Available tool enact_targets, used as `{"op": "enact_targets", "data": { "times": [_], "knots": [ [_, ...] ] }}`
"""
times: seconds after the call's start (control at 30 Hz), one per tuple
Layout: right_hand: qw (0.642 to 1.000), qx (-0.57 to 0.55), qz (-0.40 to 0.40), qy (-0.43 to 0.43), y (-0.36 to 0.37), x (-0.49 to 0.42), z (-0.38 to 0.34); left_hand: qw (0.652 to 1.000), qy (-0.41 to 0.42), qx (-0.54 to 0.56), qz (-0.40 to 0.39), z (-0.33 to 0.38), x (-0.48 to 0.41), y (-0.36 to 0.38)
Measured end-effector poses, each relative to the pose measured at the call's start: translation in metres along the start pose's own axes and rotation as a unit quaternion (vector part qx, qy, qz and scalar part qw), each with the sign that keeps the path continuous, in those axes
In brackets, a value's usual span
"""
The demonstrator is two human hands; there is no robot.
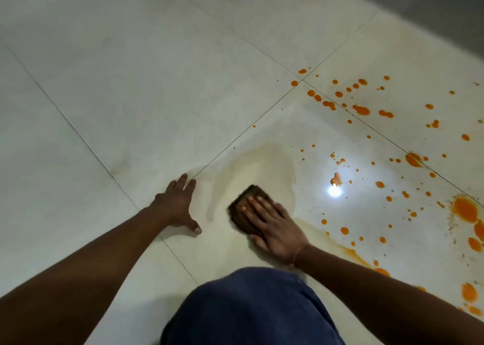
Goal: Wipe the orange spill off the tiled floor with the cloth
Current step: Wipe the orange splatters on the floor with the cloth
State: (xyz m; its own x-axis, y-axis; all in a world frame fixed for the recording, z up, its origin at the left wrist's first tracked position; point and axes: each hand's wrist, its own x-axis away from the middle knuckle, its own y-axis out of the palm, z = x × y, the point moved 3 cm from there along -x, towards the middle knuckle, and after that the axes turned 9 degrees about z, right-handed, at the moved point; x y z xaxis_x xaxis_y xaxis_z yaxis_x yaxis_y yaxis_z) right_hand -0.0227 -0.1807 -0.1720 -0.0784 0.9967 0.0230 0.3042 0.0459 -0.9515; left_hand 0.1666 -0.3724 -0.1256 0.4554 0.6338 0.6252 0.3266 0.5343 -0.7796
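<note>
A dark brown folded cloth (242,205) lies flat on the pale tiled floor (136,88), pressed down by my right hand (272,225), whose fingers lie spread over it. Around the cloth runs a faint yellowish smear (264,161). Orange spill drops (361,109) scatter across the tiles to the right, with larger blobs (465,209) near the right edge. My left hand (176,204) rests palm down on the floor, fingers apart, left of the cloth and holding nothing.
My knee in blue fabric (251,308) fills the lower middle. A bright light reflection (334,191) shines on the wet tile. A grey wall base (432,12) runs along the upper right. Dark grout lines cross the floor.
</note>
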Motion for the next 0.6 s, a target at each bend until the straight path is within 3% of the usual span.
{"op": "enact_targets", "data": {
  "times": [0.2, 0.27, 0.33, 0.4, 0.53, 0.6],
  "knots": [
    [0.976, -0.011, 0.043, 0.215, -0.030, -0.130, 0.067, 0.995, 0.011, 0.000, 0.094, 0.004, -0.036, -0.038],
    [0.984, -0.009, 0.046, 0.172, -0.020, -0.131, 0.052, 0.994, 0.009, 0.008, 0.113, 0.002, -0.057, -0.055],
    [0.996, 0.002, 0.043, 0.082, -0.009, -0.076, 0.025, 0.993, 0.015, 0.005, 0.117, -0.001, -0.075, -0.066],
    [0.998, 0.005, 0.036, 0.051, -0.013, -0.024, 0.037, 0.993, 0.029, -0.020, 0.111, -0.005, -0.088, -0.075],
    [0.973, -0.004, 0.080, 0.217, -0.043, -0.116, 0.110, 0.988, 0.061, -0.097, 0.099, -0.019, -0.117, -0.102],
    [0.968, -0.010, 0.065, 0.243, -0.044, -0.179, 0.099, 0.984, 0.084, -0.118, 0.101, -0.019, -0.133, -0.116]
  ]
}}
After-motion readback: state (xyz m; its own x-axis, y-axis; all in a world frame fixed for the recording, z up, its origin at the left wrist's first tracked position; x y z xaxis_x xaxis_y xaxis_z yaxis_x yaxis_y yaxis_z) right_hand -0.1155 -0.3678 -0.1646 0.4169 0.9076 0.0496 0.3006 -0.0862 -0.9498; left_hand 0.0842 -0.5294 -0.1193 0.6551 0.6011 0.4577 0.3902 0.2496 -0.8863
